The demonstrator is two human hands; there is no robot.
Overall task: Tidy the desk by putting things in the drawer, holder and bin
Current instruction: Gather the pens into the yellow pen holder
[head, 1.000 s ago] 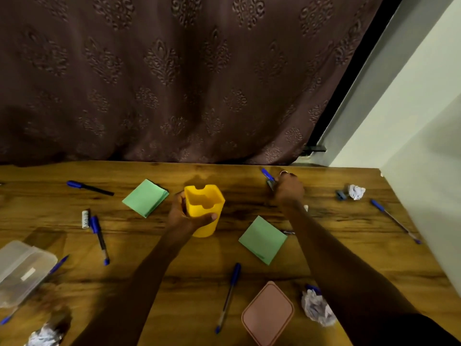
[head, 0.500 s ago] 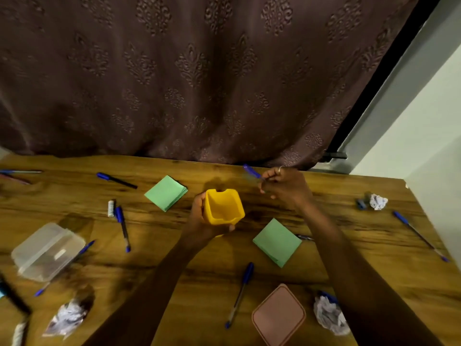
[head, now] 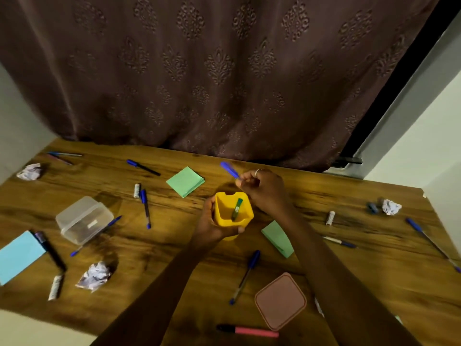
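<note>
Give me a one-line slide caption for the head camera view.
Left hand steadies a yellow holder while the right hand brings a blue pen to it on a cluttered wooden desk.

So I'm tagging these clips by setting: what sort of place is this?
Most likely a home study desk: a wood-grain desk pushed against a patterned brown curtain, strewn with blue pens, green sticky-note pads and crumpled paper, with a yellow pen holder in hand.
</note>
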